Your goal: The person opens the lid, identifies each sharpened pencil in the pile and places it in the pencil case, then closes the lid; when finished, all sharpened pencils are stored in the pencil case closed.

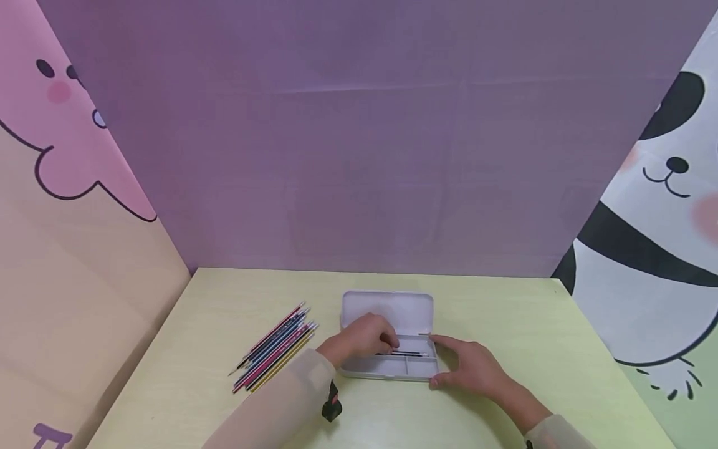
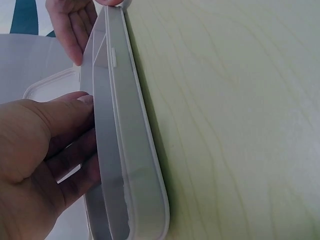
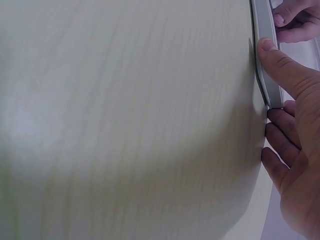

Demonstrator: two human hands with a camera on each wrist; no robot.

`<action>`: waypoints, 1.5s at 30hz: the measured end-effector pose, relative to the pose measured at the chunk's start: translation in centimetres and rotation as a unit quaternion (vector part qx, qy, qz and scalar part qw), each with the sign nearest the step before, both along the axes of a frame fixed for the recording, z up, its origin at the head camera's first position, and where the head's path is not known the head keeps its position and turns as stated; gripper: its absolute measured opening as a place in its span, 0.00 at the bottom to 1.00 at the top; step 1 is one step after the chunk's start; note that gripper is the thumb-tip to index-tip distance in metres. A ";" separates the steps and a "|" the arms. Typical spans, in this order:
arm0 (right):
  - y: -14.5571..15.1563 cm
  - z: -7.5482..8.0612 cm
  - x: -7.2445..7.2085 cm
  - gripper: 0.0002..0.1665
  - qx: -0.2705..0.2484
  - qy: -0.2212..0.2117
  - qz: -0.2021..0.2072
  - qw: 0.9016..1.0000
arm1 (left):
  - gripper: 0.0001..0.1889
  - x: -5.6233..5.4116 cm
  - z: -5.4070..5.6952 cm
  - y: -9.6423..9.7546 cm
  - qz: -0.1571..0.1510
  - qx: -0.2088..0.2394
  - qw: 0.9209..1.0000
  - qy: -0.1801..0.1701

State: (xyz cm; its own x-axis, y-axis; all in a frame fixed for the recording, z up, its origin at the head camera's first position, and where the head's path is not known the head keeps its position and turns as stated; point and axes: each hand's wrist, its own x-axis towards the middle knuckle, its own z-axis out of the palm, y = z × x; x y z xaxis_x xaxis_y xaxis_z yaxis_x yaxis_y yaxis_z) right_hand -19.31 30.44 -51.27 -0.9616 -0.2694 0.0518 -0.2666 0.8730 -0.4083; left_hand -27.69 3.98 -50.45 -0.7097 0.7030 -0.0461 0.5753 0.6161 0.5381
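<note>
An open pale pencil case lies on the table with its lid tipped back. Dark pencils lie in its long middle compartment. My left hand reaches into that compartment from the left, fingers bent down, pinching at the left part of the pencils; the compartment wall hides the fingertips in the left wrist view. My right hand holds the case's right end, its thumb against the front wall and its index finger at the rear right corner.
Left of the case, a bundle of colored pencils lies slanted on the table. A purple panel rises behind the table. Printed cartoon walls stand at both sides.
</note>
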 end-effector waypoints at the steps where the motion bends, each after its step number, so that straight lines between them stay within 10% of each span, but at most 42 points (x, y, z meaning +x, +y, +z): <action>1: 0.0 0.0 0.0 0.57 -0.001 0.000 0.000 1.000 | 0.07 0.0 0.0 -0.1 0.000 0.005 1.000 -0.006; 22: 0.2 -0.4 -0.2 0.57 0.008 0.016 0.001 1.000 | 0.10 0.1 1.4 -4.5 0.002 0.151 0.985 -0.088; 35: 0.1 -0.4 -0.1 0.58 0.005 0.019 0.006 1.000 | 0.16 -0.3 3.3 -13.0 0.042 0.175 0.979 -0.099; 45: 0.3 -0.5 -0.1 0.58 0.004 0.019 0.009 1.000 | 0.13 -1.4 1.6 -20.3 0.129 0.199 0.964 -0.119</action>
